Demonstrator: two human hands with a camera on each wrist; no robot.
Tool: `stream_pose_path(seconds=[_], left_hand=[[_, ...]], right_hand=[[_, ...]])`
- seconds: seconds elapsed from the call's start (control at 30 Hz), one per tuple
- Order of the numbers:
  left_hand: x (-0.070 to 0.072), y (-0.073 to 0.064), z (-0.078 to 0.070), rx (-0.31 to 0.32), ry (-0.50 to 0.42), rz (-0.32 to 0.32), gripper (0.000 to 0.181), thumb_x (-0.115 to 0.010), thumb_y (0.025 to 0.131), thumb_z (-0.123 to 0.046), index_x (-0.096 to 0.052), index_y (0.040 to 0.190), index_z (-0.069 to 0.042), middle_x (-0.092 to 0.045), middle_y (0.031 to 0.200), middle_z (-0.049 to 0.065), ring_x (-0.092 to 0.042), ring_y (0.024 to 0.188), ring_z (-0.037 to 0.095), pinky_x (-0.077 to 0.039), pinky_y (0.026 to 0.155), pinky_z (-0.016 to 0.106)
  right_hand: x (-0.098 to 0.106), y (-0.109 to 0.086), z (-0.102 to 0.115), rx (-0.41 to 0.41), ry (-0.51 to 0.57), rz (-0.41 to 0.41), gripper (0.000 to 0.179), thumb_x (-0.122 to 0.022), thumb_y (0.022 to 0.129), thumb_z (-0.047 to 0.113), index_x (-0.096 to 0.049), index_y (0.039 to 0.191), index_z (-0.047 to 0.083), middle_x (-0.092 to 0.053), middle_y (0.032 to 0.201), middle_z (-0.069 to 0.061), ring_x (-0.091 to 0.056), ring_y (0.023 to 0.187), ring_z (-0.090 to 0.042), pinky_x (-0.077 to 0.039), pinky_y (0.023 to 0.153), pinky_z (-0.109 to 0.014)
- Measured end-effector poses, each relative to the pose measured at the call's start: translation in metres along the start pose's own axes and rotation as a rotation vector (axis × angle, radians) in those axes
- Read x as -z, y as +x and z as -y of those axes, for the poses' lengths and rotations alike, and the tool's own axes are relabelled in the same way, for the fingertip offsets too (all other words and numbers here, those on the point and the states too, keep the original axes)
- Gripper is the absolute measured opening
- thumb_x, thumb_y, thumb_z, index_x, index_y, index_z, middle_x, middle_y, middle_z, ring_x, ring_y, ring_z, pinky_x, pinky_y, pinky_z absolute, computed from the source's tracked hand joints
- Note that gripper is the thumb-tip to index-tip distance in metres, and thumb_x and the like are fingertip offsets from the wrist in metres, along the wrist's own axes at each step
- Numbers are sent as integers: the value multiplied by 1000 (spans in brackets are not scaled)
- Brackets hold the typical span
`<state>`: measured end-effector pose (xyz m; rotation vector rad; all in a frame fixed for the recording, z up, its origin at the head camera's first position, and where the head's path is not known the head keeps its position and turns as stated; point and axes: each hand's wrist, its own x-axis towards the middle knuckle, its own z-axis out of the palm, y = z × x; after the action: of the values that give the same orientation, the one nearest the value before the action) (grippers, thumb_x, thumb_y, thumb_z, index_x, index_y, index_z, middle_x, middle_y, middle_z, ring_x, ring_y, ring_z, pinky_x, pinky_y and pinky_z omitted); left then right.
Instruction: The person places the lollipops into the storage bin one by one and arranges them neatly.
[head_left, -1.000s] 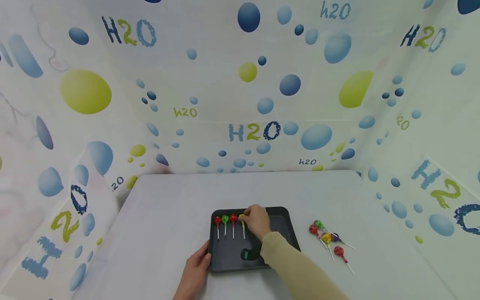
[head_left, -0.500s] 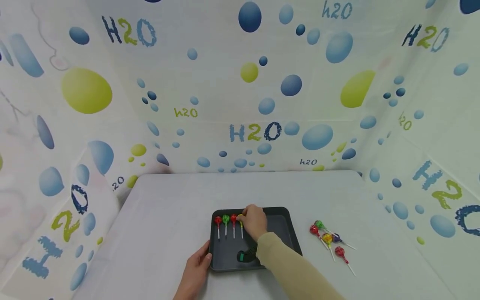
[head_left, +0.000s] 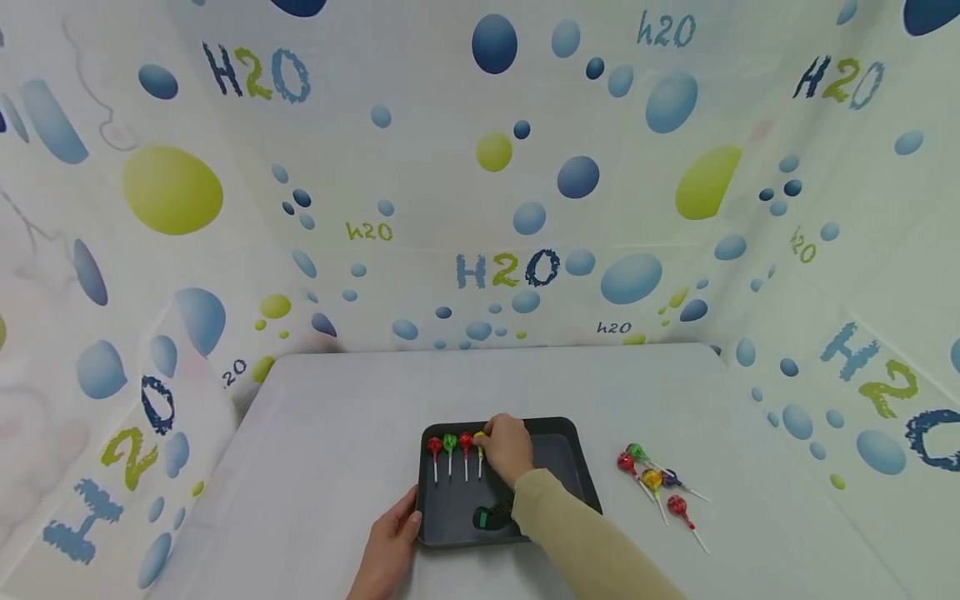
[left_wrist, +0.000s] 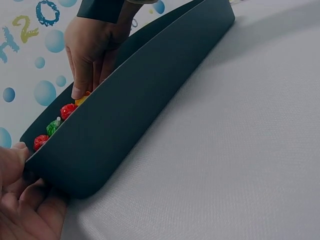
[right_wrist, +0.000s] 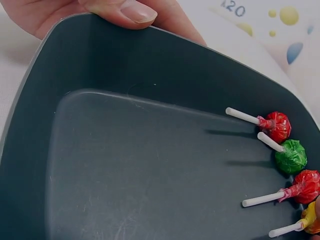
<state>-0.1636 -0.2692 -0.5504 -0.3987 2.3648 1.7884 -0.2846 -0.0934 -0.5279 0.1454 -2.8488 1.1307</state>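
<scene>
A dark baking tray lies on the white table. Along its far left part, a red lollipop, a green lollipop and a second red lollipop lie side by side, sticks toward the person. My right hand pinches the wrapped head of a yellow lollipop, just right of the second red one; the fingers partly hide that head. At the tray's left side, my left hand grips the rim, thumb on top and the other fingers underneath in the left wrist view.
Right of the tray, several loose lollipops lie on the table, among them a yellow one, a purple one and a red one set nearer the person. A patterned cloth hangs behind the table.
My right hand has moved slightly left with the yellow lollipop, bringing it closer to the second red one and straightening its stick. The left hand keeps its grip on the tray.
</scene>
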Motion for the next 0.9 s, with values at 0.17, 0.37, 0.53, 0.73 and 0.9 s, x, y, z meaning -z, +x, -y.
stream_pose_path(seconds=[0.17,0.37,0.53,0.73,0.9], left_hand=[[0,1,1,-1,2,-2,50,-48,107,-6,-35,153,9,-37,159,28,-34,149,46,-38,120,58],[0,1,1,8,-2,6,51,-49,107,-7,-34,153,9,-35,160,28,-32,150,47,-37,120,59],[-2,0,0,5,-8,8,51,-49,107,-8,-35,154,9,-35,160,28,-32,150,47,-37,120,59],[-2,1,3,10,2,-2,51,-49,107,-8,-35,154,8,-36,160,27,-32,150,46,-37,120,59],[0,1,3,-13,26,-5,51,-49,107,-9,-36,153,8,-37,160,27,-33,149,47,-37,120,60]], right_hand=[[0,1,0,-10,4,-3,14,-81,86,11,-78,93,0,-77,87,-13,-70,70,-22,-62,62,-38],[-3,2,-3,-11,-3,-5,14,-82,86,12,-78,93,0,-77,87,-13,-70,69,-21,-61,60,-36],[4,1,-10,7,6,-17,16,-80,87,11,-78,97,-1,-78,92,-15,-73,76,-25,-63,64,-38],[28,3,-25,92,11,-6,19,-76,91,11,-77,105,-1,-77,100,-15,-74,87,-28,-64,73,-41],[67,9,-38,158,-17,4,23,-74,93,10,-75,111,-4,-78,102,-15,-74,91,-28,-64,79,-42]])
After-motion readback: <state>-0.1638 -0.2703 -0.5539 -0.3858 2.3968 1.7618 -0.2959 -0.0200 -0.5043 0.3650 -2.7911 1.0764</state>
